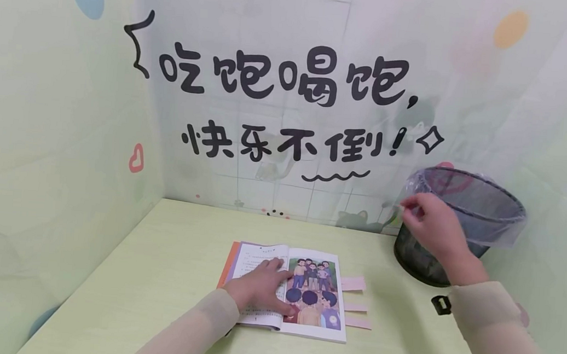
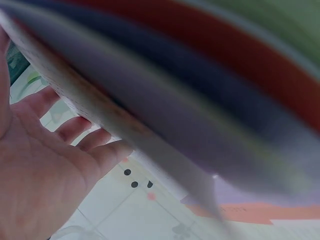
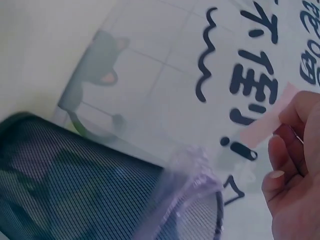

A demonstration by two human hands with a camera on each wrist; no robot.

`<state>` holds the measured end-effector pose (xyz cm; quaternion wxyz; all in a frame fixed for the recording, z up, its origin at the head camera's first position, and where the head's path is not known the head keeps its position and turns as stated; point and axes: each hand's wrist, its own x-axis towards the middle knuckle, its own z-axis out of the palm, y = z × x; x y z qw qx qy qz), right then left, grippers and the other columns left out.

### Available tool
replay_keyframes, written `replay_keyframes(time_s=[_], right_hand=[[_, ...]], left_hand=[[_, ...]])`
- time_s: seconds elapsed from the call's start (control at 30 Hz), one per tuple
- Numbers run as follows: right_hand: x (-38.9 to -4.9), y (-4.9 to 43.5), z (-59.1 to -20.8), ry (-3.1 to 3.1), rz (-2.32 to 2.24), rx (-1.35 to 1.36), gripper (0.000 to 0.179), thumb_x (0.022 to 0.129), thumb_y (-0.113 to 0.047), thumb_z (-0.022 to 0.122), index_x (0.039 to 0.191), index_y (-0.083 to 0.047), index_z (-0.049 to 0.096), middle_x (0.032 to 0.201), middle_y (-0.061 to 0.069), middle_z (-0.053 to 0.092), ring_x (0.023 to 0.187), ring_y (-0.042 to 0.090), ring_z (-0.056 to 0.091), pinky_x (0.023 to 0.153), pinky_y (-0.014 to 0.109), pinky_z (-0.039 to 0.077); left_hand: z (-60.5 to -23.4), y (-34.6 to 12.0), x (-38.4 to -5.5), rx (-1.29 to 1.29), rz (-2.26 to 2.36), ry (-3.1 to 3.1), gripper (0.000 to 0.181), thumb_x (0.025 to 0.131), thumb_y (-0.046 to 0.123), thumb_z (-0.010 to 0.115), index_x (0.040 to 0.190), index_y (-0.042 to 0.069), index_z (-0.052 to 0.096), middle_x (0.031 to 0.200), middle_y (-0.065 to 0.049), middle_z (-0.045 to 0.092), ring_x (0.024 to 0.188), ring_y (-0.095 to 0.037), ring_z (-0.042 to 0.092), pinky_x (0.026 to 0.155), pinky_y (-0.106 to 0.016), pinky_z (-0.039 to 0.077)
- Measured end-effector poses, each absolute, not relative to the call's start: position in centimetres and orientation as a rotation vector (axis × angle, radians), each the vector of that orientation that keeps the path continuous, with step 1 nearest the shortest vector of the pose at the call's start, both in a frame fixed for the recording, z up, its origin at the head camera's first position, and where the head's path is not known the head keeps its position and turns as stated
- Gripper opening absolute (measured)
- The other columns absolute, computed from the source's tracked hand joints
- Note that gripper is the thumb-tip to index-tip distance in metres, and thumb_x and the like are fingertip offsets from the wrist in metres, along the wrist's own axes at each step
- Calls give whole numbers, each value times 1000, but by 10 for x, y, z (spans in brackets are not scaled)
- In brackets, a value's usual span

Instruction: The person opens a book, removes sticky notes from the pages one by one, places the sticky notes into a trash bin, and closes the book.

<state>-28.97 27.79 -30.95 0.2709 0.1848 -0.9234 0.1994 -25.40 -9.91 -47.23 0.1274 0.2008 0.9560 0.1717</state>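
An open book lies on the pale table, text on its left page and a colour picture of several figures on its right. My left hand rests on it with fingers spread across the pages near the middle fold. Several pink sticky tabs stick out past the book's right edge. Over by the bin, my right hand is raised. The right wrist view shows a pink sticky strip pinched between its thumb and finger. Blurred pages hide part of the left hand in the left wrist view.
A dark mesh bin with a clear plastic liner stands at the table's back right, behind my right hand. A printed cloth with black lettering hangs at the back. A small black tag marked 1 is near the right sleeve.
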Motion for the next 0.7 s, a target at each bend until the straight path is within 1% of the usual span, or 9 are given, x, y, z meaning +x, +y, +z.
replay_keyframes(time_s=[0.1,0.13,0.23,0.33,0.37,0.47,0.6,0.7], right_hand=[[-289,290,-294,-2413,536,414,17,99,-3,66,109,1,78,102,22,74,88,33,66,76,47,51],[-290,296,-291,-2394,535,379,18,99,-4,64,109,1,78,103,23,75,88,35,66,75,44,50],[-293,313,-282,-2361,524,263,20,103,-9,63,111,3,76,104,26,75,88,39,66,74,44,48],[-296,332,-281,-2348,509,162,24,106,-15,63,113,4,75,107,28,74,90,42,67,74,44,48],[-297,337,-281,-2357,509,135,25,106,-17,63,114,5,74,108,30,74,92,44,67,75,47,48],[-296,351,-283,-2371,504,73,27,106,-16,61,115,6,73,110,31,73,94,46,67,75,47,47],[-296,361,-285,-2381,502,-8,28,107,-16,58,117,6,73,112,32,74,96,47,66,70,45,46],[-296,364,-284,-2357,516,-84,33,109,-20,55,120,5,73,115,32,73,99,48,66,67,44,45]], left_hand=[[-472,-99,-254,581,501,2783,103,81,71,87,165,23,52,177,-13,34,162,-38,36,127,-61,43],[-472,-99,-254,580,500,2783,103,81,71,87,165,23,52,177,-13,34,162,-38,36,127,-61,43],[-471,-100,-253,583,496,2785,103,81,71,87,165,23,52,177,-13,35,161,-38,37,127,-61,43],[-471,-100,-253,586,488,2789,103,81,72,87,165,23,52,176,-13,35,160,-37,38,127,-60,44],[-470,-100,-253,587,486,2791,103,81,72,87,165,23,52,176,-13,36,160,-37,39,127,-60,44],[-471,-100,-253,584,490,2785,103,81,71,87,165,23,52,177,-13,35,162,-38,37,127,-61,42],[-472,-100,-253,582,500,2776,102,81,72,86,165,24,52,179,-13,33,164,-39,34,128,-62,41],[-473,-100,-253,588,497,2780,103,81,72,86,165,24,52,178,-13,33,163,-39,35,128,-62,41]])
